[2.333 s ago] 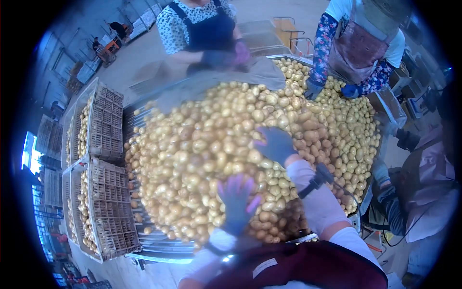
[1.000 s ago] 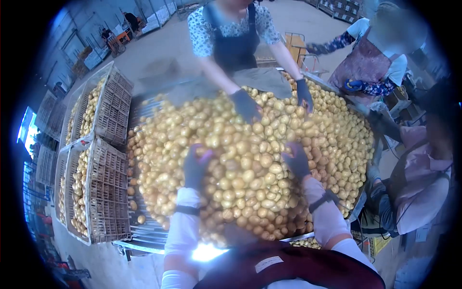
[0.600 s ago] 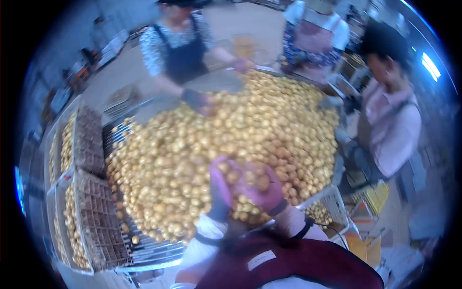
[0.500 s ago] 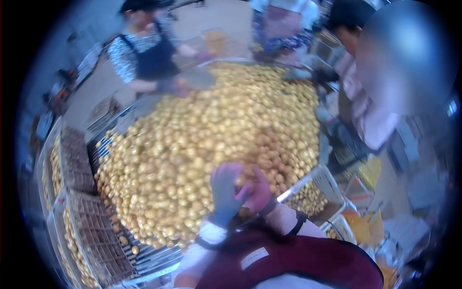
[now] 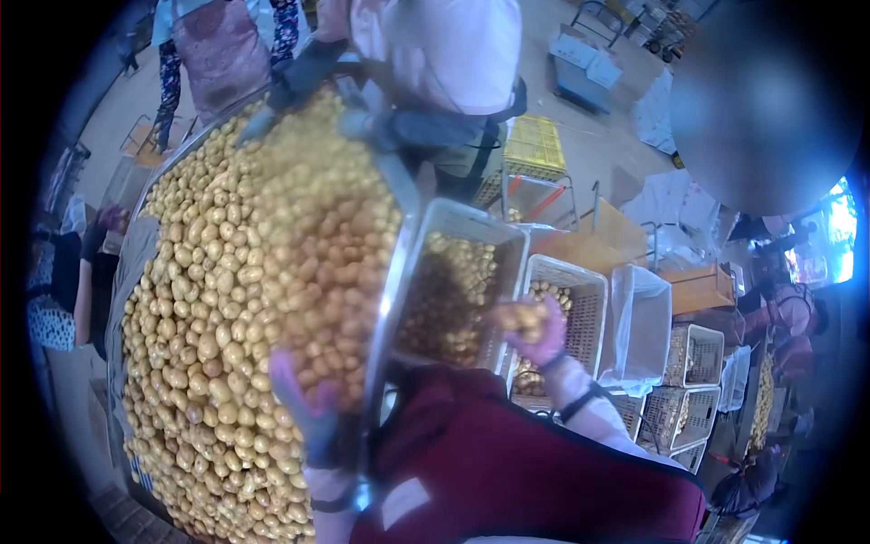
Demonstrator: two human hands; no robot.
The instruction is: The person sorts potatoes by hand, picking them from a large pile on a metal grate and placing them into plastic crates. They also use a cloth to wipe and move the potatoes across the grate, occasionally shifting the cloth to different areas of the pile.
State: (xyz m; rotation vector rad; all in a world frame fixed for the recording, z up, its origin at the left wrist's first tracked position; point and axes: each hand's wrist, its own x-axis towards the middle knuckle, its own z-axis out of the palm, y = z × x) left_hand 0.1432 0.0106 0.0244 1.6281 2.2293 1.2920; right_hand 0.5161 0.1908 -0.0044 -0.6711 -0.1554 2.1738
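- My right hand, in a pink glove, is cupped around a small clutch of potatoes, fingers curled under them.
- That hand is raised over the gap between two plastic crates: a near crate hard against the bench edge, partly filled with potatoes, and a second crate just beside it, also holding some.
- My left hand, gloved in blue and purple, rests on the potato pile near the metal rim of the bench. Motion blur hides the fingers, so I cannot tell whether it is spread or gripping anything.
- The pile covers the bench surface, from the near edge to the far end.
- A black strap circles my right forearm, over a white sleeve. My dark red apron fills the lower middle of the view.
- A co-worker in a pale pink top stands at the far end of the bench with gloved hands on the potatoes.
- Another person in a patterned apron stands further left.
- More crates sit on the floor to the right, well apart from the bench.
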